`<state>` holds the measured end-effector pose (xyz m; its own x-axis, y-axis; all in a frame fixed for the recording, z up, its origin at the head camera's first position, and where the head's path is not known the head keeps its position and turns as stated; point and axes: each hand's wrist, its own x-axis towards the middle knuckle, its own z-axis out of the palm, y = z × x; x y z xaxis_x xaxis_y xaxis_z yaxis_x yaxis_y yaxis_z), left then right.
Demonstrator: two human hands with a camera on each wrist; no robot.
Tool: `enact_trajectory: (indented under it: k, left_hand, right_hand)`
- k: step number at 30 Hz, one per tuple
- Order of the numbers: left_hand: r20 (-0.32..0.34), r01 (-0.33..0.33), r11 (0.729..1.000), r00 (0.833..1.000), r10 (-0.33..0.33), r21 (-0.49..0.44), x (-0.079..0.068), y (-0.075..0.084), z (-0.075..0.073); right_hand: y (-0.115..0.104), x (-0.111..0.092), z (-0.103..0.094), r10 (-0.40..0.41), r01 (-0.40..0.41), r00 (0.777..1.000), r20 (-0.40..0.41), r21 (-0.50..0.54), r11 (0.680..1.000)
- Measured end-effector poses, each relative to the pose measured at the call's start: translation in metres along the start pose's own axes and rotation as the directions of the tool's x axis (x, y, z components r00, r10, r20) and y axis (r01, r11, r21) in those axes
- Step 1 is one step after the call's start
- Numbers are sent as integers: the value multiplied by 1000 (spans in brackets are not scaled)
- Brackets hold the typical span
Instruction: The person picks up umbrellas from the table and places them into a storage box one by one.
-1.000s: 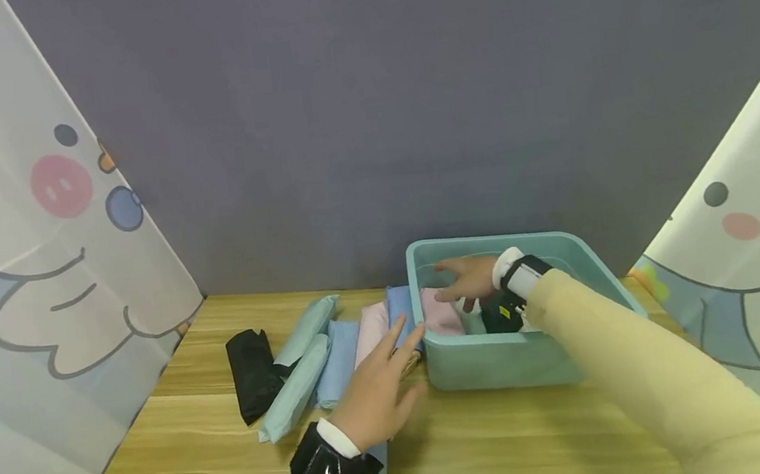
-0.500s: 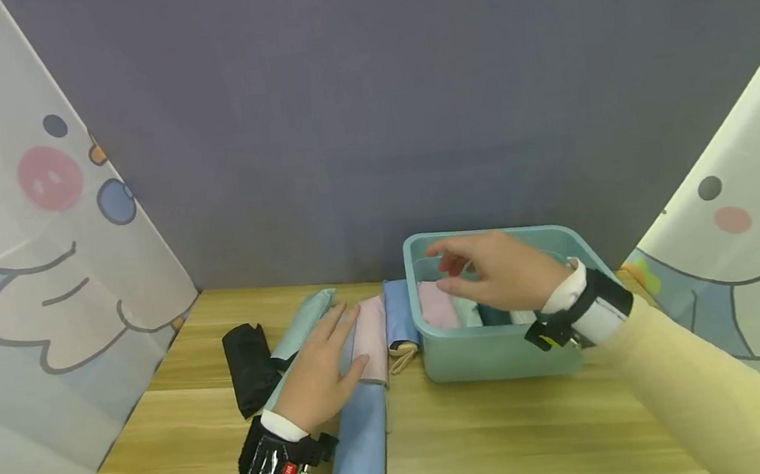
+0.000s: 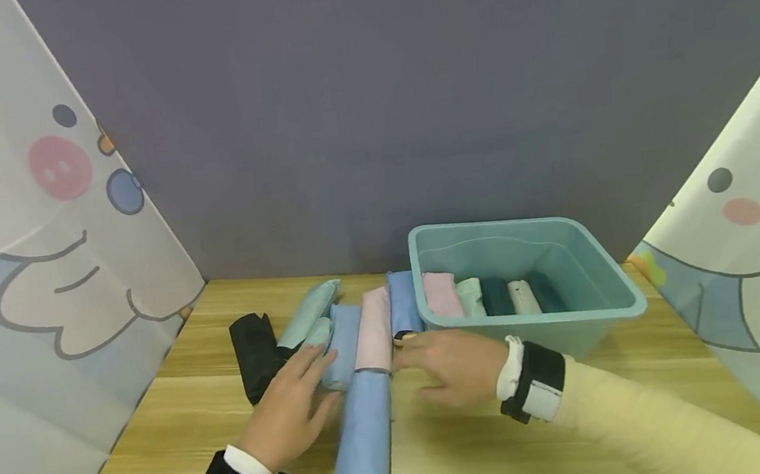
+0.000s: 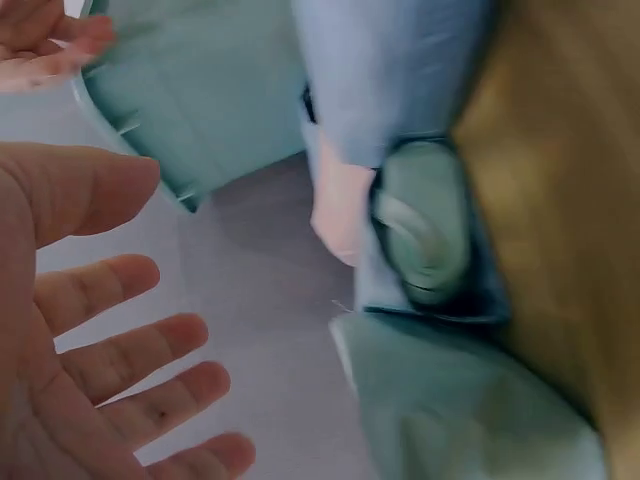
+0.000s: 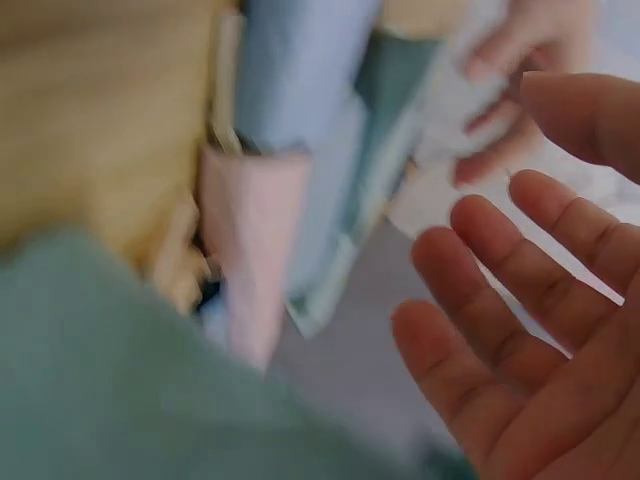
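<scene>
My left hand hovers with spread fingers by a mint roll and a light blue one; these look like folded umbrellas in cloth sleeves. The left wrist view shows a green end with a pale strap. My right hand reaches past the bin's front left corner, fingers loosely bent and holding nothing, as the right wrist view confirms. Near its fingertips are a pink folded umbrella and a blue one, whose lower end it hides. Another long blue one lies in front.
A teal plastic bin stands at the right, with pink, mint, dark teal and white rolls in a row at its left side. A black sleeve lies at the far left. A grey wall rises behind the wooden table.
My right hand has left the bin and moved left and down to its front corner. My left hand has drawn back leftward and toward me, uncovering the pink and blue umbrellas.
</scene>
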<state>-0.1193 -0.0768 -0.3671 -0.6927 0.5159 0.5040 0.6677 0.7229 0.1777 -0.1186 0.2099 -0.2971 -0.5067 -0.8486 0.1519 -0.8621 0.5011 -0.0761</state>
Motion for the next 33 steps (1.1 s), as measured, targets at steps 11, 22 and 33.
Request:
enact_trajectory:
  k: [11,22,33]
  left_hand:
    - [40,-13,998,999,10,64,-27,2,0]
    - [52,-1,997,999,-3,72,-23,4,0]
    - [55,-42,998,998,39,43,9,12,-7]
  right_hand:
    - [-23,37,87,-173,198,975,136,-195,961]
    - [-36,51,110,-196,258,952,236,-273,927]
    - [-37,56,112,-196,268,953,230,-343,900]
